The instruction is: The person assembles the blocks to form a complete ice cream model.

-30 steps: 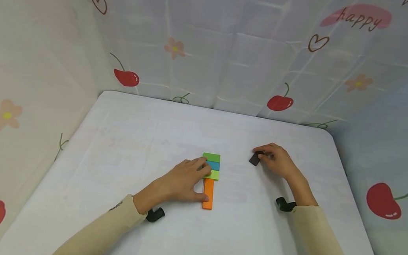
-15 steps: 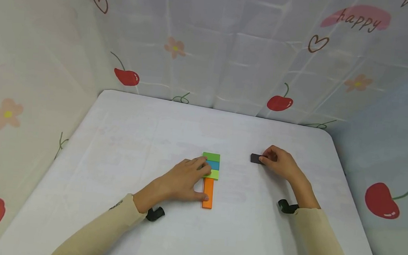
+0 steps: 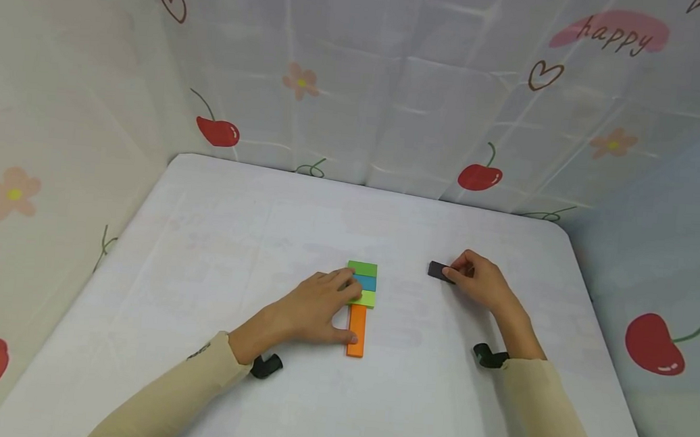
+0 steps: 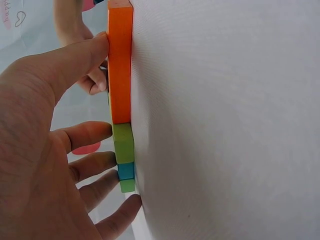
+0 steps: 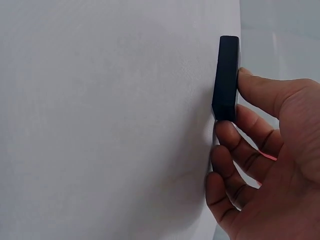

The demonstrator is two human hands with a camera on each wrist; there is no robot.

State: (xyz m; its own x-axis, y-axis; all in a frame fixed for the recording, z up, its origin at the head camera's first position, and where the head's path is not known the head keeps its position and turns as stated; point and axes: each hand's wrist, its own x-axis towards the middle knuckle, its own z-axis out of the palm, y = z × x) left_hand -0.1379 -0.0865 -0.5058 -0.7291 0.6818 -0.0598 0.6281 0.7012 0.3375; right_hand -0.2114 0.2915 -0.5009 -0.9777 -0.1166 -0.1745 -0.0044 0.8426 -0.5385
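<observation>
My left hand (image 3: pixel 318 309) lies over a row of wooden blocks on the table. Its thumb touches the orange block (image 3: pixel 356 341), and its spread fingertips rest on the light green block (image 4: pixel 124 143) and the blue block (image 4: pixel 126 171). A darker green block (image 3: pixel 362 268) closes the far end of the row; the hand hides part of these blocks. Over to the right, my right hand (image 3: pixel 484 282) pinches a black block (image 5: pixel 226 75) between thumb and fingers. That block is held flat, low over or on the table; I cannot tell which.
A white cloth covers the table (image 3: pixel 235 204). Printed curtains (image 3: pixel 382 112) with cherries and flowers stand behind it and at both sides. A black device (image 3: pixel 266 367) is worn at the left wrist, another black device (image 3: pixel 489 356) at the right.
The black block has turned in my right hand from slanting to nearly sideways, and the hand has shifted slightly. My left hand stays in place on the blocks.
</observation>
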